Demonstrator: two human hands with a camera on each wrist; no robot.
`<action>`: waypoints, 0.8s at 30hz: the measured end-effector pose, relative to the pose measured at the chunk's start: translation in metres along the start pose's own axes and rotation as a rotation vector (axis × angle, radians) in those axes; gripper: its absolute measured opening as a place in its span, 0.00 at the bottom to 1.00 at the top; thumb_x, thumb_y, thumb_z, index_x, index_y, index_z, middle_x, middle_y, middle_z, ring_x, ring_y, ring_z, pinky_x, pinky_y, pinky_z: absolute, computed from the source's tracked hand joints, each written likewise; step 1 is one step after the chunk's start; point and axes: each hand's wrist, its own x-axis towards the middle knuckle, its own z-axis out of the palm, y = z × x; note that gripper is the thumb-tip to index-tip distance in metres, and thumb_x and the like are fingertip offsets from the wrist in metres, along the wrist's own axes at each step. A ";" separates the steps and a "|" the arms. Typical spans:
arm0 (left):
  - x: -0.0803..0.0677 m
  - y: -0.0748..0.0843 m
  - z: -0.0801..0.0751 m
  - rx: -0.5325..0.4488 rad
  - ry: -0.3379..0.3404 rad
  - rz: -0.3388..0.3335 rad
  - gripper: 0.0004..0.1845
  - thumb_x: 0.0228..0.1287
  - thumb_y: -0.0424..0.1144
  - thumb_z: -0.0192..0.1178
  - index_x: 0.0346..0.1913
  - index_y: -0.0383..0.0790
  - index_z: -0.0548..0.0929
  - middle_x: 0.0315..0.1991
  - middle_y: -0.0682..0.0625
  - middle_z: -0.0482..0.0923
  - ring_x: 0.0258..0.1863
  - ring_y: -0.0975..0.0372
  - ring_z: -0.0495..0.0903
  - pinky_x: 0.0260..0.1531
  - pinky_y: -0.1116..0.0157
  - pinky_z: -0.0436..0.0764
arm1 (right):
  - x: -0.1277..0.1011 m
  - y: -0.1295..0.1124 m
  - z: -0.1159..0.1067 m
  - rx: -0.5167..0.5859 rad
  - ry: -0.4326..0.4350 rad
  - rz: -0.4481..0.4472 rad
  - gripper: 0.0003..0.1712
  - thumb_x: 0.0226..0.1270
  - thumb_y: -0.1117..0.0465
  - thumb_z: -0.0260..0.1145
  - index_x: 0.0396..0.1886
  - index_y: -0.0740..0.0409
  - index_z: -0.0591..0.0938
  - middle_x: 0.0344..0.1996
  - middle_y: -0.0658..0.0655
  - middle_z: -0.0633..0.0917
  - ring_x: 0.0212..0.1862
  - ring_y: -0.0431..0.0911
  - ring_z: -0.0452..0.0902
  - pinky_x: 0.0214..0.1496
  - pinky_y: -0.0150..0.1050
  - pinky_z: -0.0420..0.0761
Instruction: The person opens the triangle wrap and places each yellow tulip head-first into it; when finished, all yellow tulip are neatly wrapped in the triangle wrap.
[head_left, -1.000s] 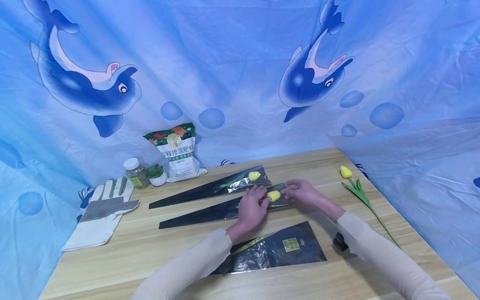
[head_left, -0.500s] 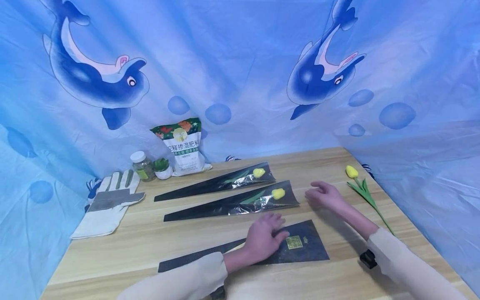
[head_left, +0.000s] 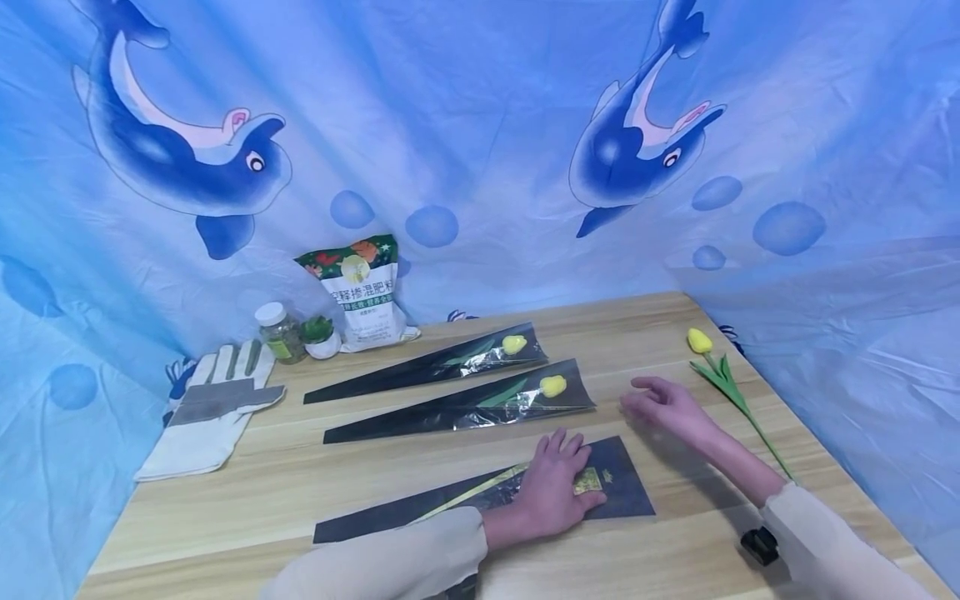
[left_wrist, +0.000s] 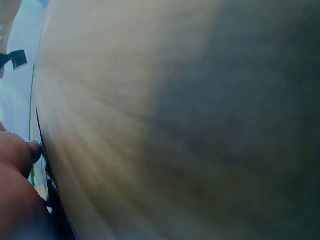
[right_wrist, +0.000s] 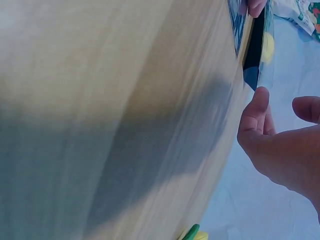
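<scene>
your left hand (head_left: 551,492) moves off the middle sleeve (head_left: 450,412), where it is a sec ago, & now lies on the front sleeve (head_left: 624,487), fingers spread, partly over the gold print (head_left: 588,481). your right hand (head_left: 670,410) is off the middle sleeve too: it hovers near that sleeve's wide end, fingers loosely bent, nothing btwn thumb & fingers per the rt wrist cam. so neither of your hands grips anything rn. middle sleeve lies free on the bench (head_left: 645,329) w/ a yellow tulip (head_left: 553,386) inside; rear sleeve (head_left: 408,377) behind it has a second yellow tulip (head_left: 513,344). both look filled, imo. front sleeve shows no flower where visible, so it's prob the one in work. loose tulip (head_left: 722,381) lies at the bench's right side, untouched.
</scene>
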 end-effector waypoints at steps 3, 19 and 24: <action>0.002 -0.002 0.002 0.047 -0.002 0.003 0.36 0.64 0.60 0.64 0.66 0.38 0.77 0.69 0.45 0.70 0.72 0.48 0.62 0.70 0.49 0.60 | -0.003 0.002 0.000 -0.007 -0.003 0.009 0.37 0.76 0.54 0.61 0.72 0.75 0.60 0.51 0.68 0.84 0.52 0.58 0.82 0.50 0.48 0.83; 0.005 -0.008 0.002 -0.007 0.057 0.026 0.30 0.67 0.54 0.63 0.64 0.38 0.79 0.67 0.44 0.73 0.70 0.46 0.65 0.69 0.47 0.62 | -0.016 0.010 0.002 0.065 -0.028 0.016 0.34 0.76 0.60 0.60 0.69 0.79 0.60 0.50 0.71 0.83 0.49 0.58 0.82 0.49 0.47 0.84; 0.005 -0.008 0.003 -0.009 0.082 0.034 0.29 0.68 0.54 0.63 0.64 0.38 0.80 0.66 0.44 0.74 0.70 0.46 0.66 0.69 0.47 0.62 | -0.022 0.011 0.004 0.070 -0.042 0.037 0.35 0.75 0.60 0.61 0.69 0.79 0.61 0.49 0.69 0.84 0.48 0.57 0.83 0.48 0.45 0.84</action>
